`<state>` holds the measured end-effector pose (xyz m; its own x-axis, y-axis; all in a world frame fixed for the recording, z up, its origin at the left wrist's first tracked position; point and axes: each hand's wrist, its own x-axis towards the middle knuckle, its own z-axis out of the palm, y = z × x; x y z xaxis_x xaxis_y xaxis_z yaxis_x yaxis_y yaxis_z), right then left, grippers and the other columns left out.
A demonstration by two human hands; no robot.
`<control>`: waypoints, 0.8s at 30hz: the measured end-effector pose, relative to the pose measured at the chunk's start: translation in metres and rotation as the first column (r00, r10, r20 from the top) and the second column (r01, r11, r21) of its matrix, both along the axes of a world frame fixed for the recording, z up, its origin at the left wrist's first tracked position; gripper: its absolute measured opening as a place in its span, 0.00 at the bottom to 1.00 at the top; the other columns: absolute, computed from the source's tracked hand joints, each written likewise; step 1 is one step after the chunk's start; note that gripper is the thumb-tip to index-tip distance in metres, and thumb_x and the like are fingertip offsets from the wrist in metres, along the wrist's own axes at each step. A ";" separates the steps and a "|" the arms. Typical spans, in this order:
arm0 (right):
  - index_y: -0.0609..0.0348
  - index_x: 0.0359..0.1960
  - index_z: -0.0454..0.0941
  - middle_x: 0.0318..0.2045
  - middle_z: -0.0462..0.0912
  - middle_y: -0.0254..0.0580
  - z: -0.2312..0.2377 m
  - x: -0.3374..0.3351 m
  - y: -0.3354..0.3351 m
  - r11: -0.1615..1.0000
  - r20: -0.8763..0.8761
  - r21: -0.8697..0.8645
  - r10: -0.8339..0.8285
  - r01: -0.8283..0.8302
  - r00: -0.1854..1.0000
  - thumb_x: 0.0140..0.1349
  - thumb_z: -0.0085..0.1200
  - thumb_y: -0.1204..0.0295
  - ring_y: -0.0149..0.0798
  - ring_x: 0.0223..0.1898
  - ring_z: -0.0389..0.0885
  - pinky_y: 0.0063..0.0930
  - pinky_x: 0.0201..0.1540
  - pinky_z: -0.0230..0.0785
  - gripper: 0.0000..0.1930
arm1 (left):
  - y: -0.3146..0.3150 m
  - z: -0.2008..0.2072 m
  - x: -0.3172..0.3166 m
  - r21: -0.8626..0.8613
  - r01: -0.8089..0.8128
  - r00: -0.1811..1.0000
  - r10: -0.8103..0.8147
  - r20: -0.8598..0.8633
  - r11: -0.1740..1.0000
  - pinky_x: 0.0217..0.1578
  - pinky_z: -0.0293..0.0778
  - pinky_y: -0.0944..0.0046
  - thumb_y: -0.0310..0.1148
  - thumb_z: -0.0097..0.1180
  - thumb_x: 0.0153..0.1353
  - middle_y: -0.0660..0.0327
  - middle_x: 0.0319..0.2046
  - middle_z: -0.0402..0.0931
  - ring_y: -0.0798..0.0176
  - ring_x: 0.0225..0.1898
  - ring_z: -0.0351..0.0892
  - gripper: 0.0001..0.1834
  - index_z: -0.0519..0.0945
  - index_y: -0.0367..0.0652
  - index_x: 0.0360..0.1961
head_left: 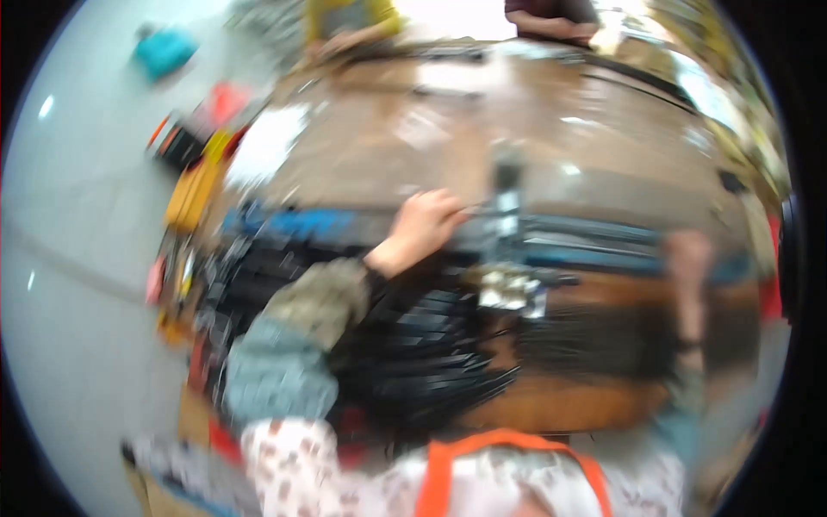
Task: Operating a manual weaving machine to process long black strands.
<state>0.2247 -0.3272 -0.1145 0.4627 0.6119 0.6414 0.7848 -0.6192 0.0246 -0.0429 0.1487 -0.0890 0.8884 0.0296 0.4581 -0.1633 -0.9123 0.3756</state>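
Observation:
My left hand (425,228) reaches over the middle of the table, its fingers closed in a pinch; whatever they hold, if anything, is too blurred to make out. Just right of its fingertips stands a dark upright device with a shiny metal part (506,211). Long dark and blue strips (594,241) run from the device toward the right side. At their right end is my right hand (687,257), smeared by motion, so its fingers cannot be read. A pile of glossy black strips (422,345) lies below my left forearm.
The brown tabletop (362,155) stretches away to two people (551,21) at its far edge. Blue pieces (284,222) lie at left. Beside the table's left edge are a yellow-orange box (191,196) and a black case (179,146). A teal bag (164,52) sits on the floor.

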 end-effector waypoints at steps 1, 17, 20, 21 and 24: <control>0.57 0.30 0.80 0.27 0.80 0.43 0.005 -0.012 0.026 0.997 -0.035 0.062 -0.038 0.040 0.999 0.55 0.57 0.76 0.51 0.38 0.78 0.44 0.44 0.68 0.03 | 0.009 -0.013 -0.007 0.038 -0.070 0.996 0.068 0.054 0.997 0.37 0.71 0.49 0.39 0.60 0.61 0.55 0.28 0.75 0.46 0.35 0.77 0.09 0.83 0.45 0.30; 0.52 0.47 0.82 0.43 0.85 0.30 0.003 -0.149 0.077 0.963 -0.151 0.146 0.248 -0.226 0.957 0.57 0.65 0.67 0.39 0.52 0.78 0.38 0.57 0.57 0.16 | -0.006 -0.001 0.006 0.181 -0.110 0.966 0.148 -0.211 0.977 0.32 0.70 0.44 0.36 0.53 0.66 0.48 0.26 0.78 0.38 0.32 0.78 0.10 0.74 0.42 0.30; 0.52 0.47 0.82 0.42 0.85 0.29 -0.003 -0.154 0.084 0.948 -0.207 0.148 0.308 -0.282 0.929 0.58 0.65 0.63 0.39 0.50 0.78 0.38 0.55 0.58 0.16 | -0.007 -0.001 -0.002 0.177 -0.126 0.965 0.163 -0.207 0.976 0.32 0.70 0.46 0.35 0.53 0.65 0.49 0.26 0.78 0.39 0.32 0.78 0.09 0.74 0.43 0.29; 0.53 0.48 0.81 0.42 0.85 0.30 -0.005 -0.157 0.088 0.946 -0.197 0.139 0.318 -0.294 0.927 0.58 0.64 0.62 0.39 0.50 0.78 0.38 0.54 0.59 0.17 | -0.006 -0.002 -0.004 0.174 -0.127 0.962 0.164 -0.219 0.976 0.32 0.70 0.46 0.35 0.53 0.65 0.49 0.26 0.78 0.39 0.32 0.78 0.09 0.74 0.43 0.29; 0.54 0.48 0.81 0.41 0.84 0.33 -0.007 -0.158 0.103 0.938 -0.210 0.154 0.339 -0.312 0.917 0.59 0.64 0.62 0.40 0.49 0.78 0.39 0.53 0.59 0.17 | -0.003 -0.007 -0.004 0.176 -0.100 0.977 0.130 -0.168 0.979 0.31 0.68 0.47 0.33 0.53 0.64 0.50 0.26 0.78 0.40 0.32 0.77 0.08 0.73 0.43 0.29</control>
<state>0.0667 -0.2240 -0.1213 0.3935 0.6820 0.6165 0.9187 -0.3162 -0.2366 -0.0466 0.1457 -0.0955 0.9509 0.0735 0.3007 0.0022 -0.9730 0.2307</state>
